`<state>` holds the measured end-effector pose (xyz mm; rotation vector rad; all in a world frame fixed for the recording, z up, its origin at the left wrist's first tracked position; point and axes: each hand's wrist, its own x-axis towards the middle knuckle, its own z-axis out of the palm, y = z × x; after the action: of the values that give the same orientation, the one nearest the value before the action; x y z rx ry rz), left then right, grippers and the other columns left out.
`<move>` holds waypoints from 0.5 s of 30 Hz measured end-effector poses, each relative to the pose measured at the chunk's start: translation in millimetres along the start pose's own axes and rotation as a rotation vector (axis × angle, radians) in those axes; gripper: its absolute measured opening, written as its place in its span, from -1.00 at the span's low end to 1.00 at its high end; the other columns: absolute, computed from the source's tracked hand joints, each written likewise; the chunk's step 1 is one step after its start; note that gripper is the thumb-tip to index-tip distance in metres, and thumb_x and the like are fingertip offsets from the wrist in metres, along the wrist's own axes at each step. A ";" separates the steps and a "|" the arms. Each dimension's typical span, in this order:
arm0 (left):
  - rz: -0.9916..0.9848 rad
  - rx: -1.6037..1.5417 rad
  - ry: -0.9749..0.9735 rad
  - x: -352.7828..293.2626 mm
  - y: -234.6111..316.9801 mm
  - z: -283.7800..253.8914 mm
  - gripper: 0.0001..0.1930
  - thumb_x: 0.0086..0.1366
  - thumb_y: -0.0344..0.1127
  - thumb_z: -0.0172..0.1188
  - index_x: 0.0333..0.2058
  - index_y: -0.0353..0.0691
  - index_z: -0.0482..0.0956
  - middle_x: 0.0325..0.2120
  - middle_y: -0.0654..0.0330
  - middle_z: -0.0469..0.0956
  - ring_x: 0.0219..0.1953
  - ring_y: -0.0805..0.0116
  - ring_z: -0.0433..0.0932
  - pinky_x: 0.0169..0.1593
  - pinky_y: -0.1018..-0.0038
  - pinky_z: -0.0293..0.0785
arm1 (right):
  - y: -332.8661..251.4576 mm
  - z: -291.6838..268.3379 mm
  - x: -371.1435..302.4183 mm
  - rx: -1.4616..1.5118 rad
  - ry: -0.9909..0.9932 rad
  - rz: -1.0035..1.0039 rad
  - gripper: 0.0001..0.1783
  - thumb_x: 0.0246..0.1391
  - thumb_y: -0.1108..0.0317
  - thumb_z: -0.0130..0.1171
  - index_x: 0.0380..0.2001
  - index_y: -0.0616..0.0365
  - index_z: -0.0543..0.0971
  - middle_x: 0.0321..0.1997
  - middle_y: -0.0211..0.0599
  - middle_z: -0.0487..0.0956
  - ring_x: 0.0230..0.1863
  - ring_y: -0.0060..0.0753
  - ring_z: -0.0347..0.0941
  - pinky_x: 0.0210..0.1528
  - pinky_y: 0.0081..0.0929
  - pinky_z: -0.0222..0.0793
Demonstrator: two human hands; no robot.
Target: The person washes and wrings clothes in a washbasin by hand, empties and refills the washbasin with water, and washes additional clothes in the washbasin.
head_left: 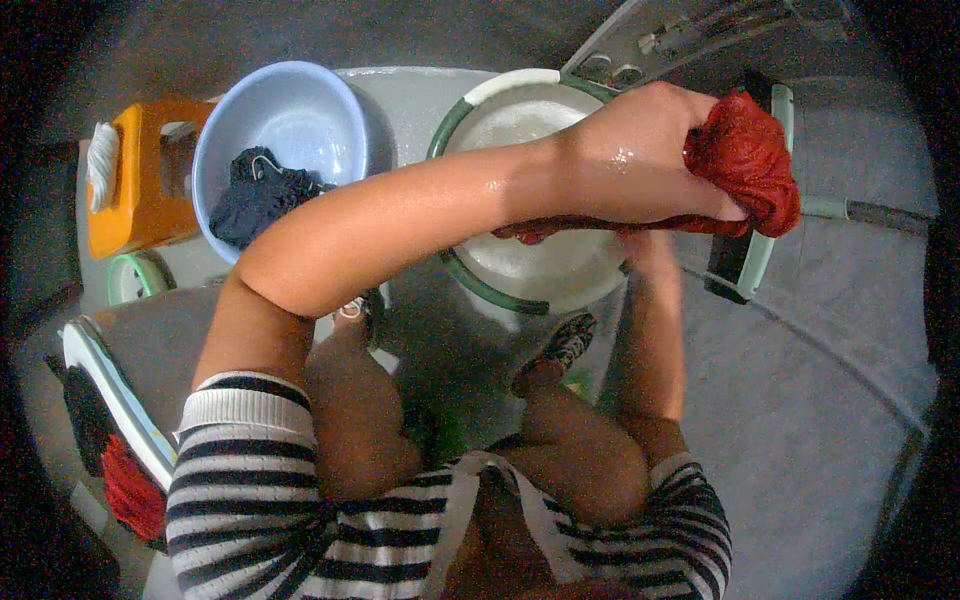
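My left arm point(400, 215) reaches across to the right, over a round basin point(455, 255) with a green and white rim and pale liquid in it. At its end my left hand point(640, 150), wet and closed, grips a bunched red cloth point(745, 165). A narrow length of the same cloth runs back leftward below that hand, above the basin. My right hand point(650, 255) comes up to this length from below, near the basin's right rim. It is blurred, and its fingers are mostly hidden behind the cloth and my left hand.
A light blue basin point(340, 110) with dark fabric point(260, 200) stands left of the round one. Beyond it is an orange plastic stool point(120, 215) with a white bundle point(100, 165) on top. A green-edged board-like tool point(780, 115) stands at right. Red fabric point(130, 490) lies lower left.
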<state>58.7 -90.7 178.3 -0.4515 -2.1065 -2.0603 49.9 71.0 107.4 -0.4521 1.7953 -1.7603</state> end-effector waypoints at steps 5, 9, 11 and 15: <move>-0.123 -0.007 -0.090 -6.8 -2.0 -24.2 -0.57 -0.15 -0.46 0.24 -0.20 -0.30 0.43 -0.35 0.22 0.53 -0.27 0.46 0.47 -0.09 0.48 0.38 | 117.6 -34.3 31.0 -0.548 0.022 -0.018 -0.40 -0.12 0.22 0.27 -0.01 0.21 0.33 0.05 -0.25 0.36 0.06 -0.33 0.24 0.11 -0.35 0.14; 0.010 0.300 0.005 -61.1 -120.5 -43.2 -0.63 -0.14 -0.62 0.20 -0.29 -0.16 0.45 -0.24 0.27 0.43 -0.03 0.38 0.34 0.09 0.47 0.20 | 165.5 -60.6 52.0 -0.217 0.432 0.007 -0.47 0.01 0.35 0.06 0.05 0.22 0.19 -0.05 -0.17 0.37 -0.08 -0.35 0.34 -0.03 -0.44 0.28; -0.376 0.137 -0.016 -87.8 -166.4 -41.1 -0.71 -0.09 -0.63 0.17 -0.33 -0.17 0.46 -0.10 0.27 0.36 0.06 0.35 0.25 0.07 0.46 0.25 | 199.3 -73.8 49.7 -0.465 0.393 -0.125 -0.41 -0.07 0.49 -0.01 0.09 0.21 0.14 -0.05 -0.04 0.35 -0.05 -0.23 0.32 0.01 -0.40 0.25; -0.846 0.075 0.130 -126.2 -212.5 -33.6 -0.46 0.05 -0.42 0.18 0.05 -0.01 0.28 0.03 0.21 0.26 0.12 0.24 0.18 0.04 0.41 0.28 | 190.3 -7.3 22.2 -1.218 0.010 0.041 -0.38 -0.10 0.44 0.01 0.12 0.04 0.20 0.06 0.10 0.26 0.07 0.04 0.20 0.07 -0.24 0.20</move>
<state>105.6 -138.1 -62.0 0.6952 -2.5329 -2.2561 57.5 77.0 -84.1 -0.8289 2.6821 -0.4350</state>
